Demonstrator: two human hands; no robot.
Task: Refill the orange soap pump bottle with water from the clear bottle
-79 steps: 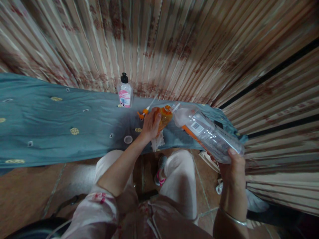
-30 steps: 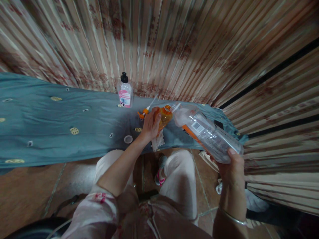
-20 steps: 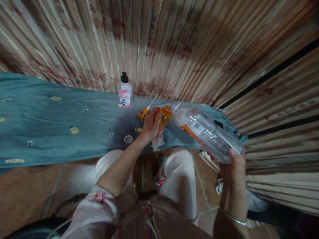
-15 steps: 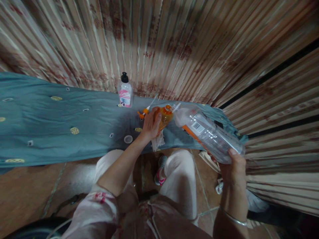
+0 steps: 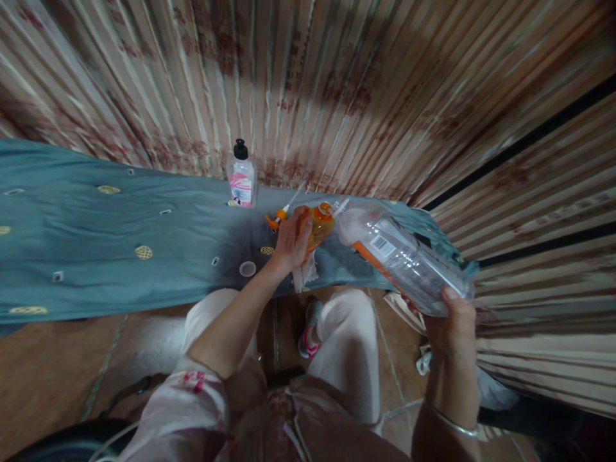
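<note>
My left hand [image 5: 292, 242] is closed around an orange see-through bottle [image 5: 320, 232], which leans with its open mouth up and to the right. In my right hand [image 5: 447, 316] is a large clear plastic bottle [image 5: 402, 253] with an orange-edged label and a barcode, gripped near its base and tilted on its side. Its narrow neck meets the orange bottle's mouth; whether liquid runs between them I cannot make out. Just beyond my left hand lies an orange pump top [image 5: 276, 219] with a white tube. A crumpled whitish cloth or tissue [image 5: 305, 274] shows below the orange bottle.
A clear bottle with a black cap [image 5: 241, 176] stands upright at the back of the teal cloth-covered surface [image 5: 106, 237]. A small round whitish cap [image 5: 248, 269] lies near the front edge. Pleated curtains [image 5: 269, 83] hang close behind and at the right.
Nearly everything stays as it was. Both hands hold the two bottles in the same place, mouth to mouth.
</note>
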